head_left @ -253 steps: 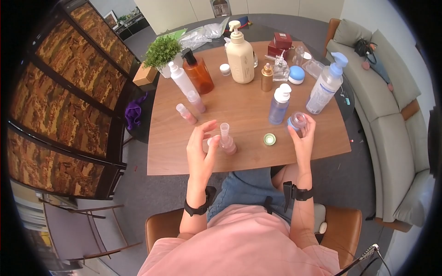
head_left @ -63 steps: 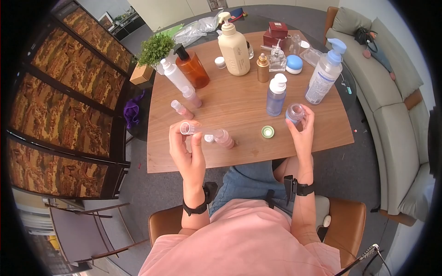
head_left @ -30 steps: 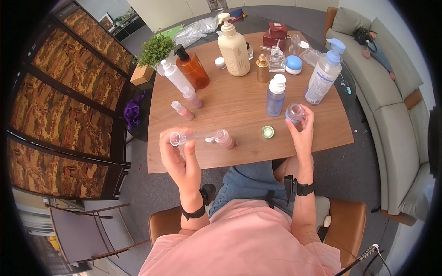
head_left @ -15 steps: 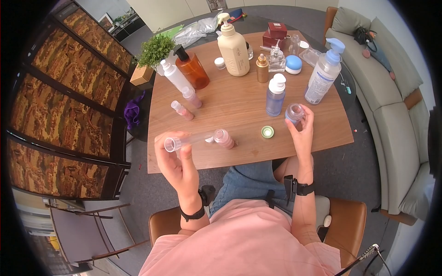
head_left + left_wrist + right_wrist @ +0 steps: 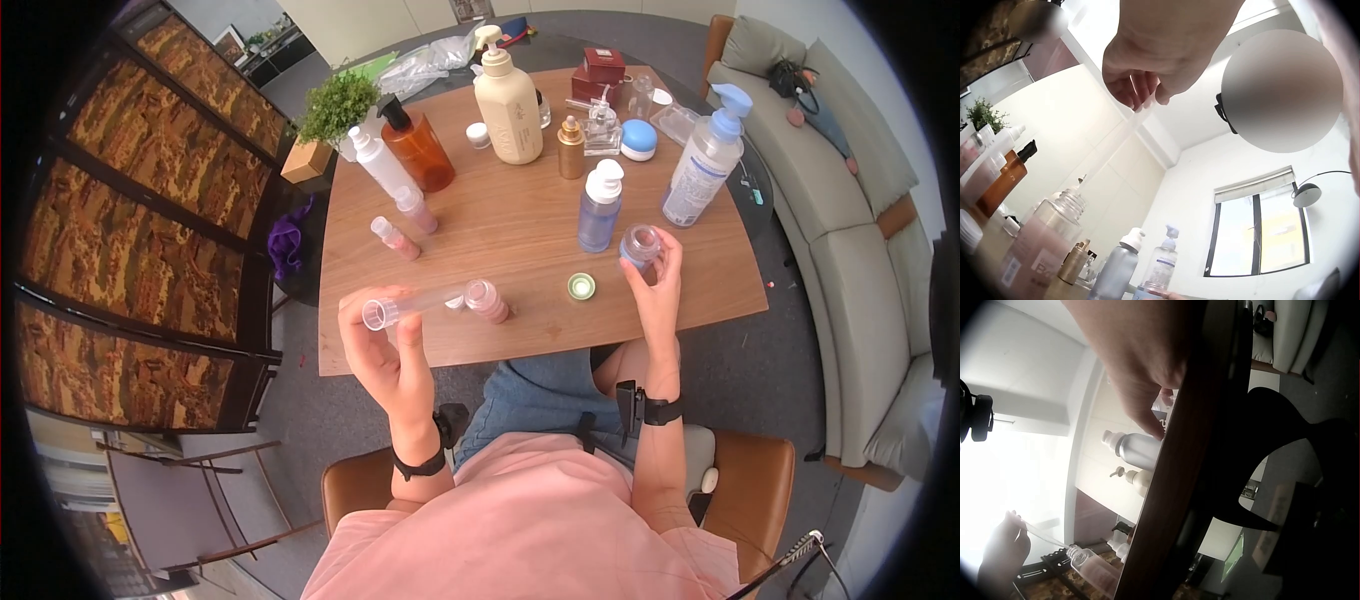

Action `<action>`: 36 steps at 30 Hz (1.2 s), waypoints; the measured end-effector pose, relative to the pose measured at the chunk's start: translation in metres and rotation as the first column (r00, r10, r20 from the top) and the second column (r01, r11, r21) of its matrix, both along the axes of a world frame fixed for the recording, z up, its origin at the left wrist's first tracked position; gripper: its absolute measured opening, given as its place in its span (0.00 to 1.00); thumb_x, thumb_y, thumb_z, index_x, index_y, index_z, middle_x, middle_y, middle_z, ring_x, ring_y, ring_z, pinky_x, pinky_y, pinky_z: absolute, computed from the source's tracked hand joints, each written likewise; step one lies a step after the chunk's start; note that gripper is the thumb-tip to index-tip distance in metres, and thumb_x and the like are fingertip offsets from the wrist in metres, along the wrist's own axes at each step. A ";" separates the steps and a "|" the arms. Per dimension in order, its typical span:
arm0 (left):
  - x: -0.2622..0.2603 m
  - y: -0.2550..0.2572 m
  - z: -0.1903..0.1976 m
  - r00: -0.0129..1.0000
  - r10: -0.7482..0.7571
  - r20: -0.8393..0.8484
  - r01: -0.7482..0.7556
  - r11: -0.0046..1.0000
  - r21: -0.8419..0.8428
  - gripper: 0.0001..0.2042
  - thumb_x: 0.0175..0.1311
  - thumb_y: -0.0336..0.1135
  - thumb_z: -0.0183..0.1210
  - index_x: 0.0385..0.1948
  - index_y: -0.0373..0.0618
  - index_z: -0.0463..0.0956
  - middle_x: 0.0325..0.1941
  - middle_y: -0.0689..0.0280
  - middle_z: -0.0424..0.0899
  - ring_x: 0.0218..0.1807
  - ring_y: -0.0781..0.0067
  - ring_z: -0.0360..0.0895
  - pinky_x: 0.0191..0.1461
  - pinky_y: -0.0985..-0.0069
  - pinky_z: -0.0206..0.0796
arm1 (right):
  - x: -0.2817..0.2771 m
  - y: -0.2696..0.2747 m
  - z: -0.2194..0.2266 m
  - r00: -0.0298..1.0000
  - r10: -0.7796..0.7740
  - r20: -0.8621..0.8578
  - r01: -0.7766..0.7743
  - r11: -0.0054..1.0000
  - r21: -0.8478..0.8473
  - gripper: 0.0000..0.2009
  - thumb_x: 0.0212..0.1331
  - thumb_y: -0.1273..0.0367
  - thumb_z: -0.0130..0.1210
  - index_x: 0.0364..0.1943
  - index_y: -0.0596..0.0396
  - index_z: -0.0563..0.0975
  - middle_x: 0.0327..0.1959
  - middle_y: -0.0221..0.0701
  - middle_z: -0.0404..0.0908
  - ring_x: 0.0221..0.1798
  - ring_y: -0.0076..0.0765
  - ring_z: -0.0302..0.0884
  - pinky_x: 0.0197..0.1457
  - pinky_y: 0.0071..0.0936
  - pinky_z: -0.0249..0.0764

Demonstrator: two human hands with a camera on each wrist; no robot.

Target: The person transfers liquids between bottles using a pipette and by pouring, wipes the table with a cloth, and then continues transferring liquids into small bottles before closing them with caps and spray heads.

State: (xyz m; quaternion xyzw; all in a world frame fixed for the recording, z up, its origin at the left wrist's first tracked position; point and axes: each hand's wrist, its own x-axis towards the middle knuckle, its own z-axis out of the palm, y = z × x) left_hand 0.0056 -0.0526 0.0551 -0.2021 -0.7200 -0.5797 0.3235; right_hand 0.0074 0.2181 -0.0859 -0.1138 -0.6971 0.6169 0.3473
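Note:
My left hand pinches a clear plastic tube near its wide, open end. The tube slants across to the uncapped mouth of a pink bottle standing near the table's front edge. In the left wrist view the fingers hold the tube's upper part, and its lower end meets the threaded neck of the pink bottle. My right hand grips a small open bottle with a blue label, thumb on one side, fingers on the other. A green-rimmed cap lies between the hands.
Behind stand a white-pump blue bottle, a large blue-pump bottle, a cream pump bottle and an amber bottle. Two small pink bottles, one of them a spray bottle, stand left. A white cap lies beside the pink bottle.
The tube stood upright at the pink bottle's mouth earliest; my left hand now holds it, tilted leftward. That hand has moved left and toward the body. The right hand keeps its grip.

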 end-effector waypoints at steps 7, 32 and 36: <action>-0.003 -0.001 -0.008 0.999 0.043 0.020 -0.043 0.999 0.023 0.15 0.66 0.41 0.60 0.43 0.40 0.69 0.41 0.65 0.73 0.44 0.75 0.73 0.50 0.78 0.64 | 0.000 -0.001 0.000 1.000 0.006 -0.006 -0.006 1.000 -0.024 0.29 0.51 0.77 0.65 0.59 0.58 0.66 0.57 0.38 0.71 0.61 0.35 0.69 0.64 0.34 0.66; -0.039 -0.108 -0.103 0.837 -0.013 0.548 -0.233 0.896 0.377 0.12 0.62 0.25 0.62 0.41 0.44 0.67 0.44 0.64 0.78 0.48 0.76 0.77 0.55 0.77 0.68 | 0.039 -0.033 0.037 0.975 -0.220 -0.033 0.183 0.708 0.683 0.23 0.49 0.80 0.60 0.54 0.58 0.72 0.55 0.40 0.73 0.60 0.47 0.69 0.65 0.42 0.63; -0.040 -0.108 -0.096 0.847 0.186 0.498 -0.196 0.980 -0.032 0.13 0.58 0.25 0.64 0.42 0.42 0.71 0.39 0.62 0.81 0.45 0.70 0.80 0.52 0.75 0.69 | 0.036 -0.049 0.048 0.968 -0.005 0.250 -0.184 0.663 0.725 0.21 0.51 0.76 0.60 0.52 0.55 0.73 0.51 0.40 0.74 0.55 0.51 0.70 0.59 0.42 0.66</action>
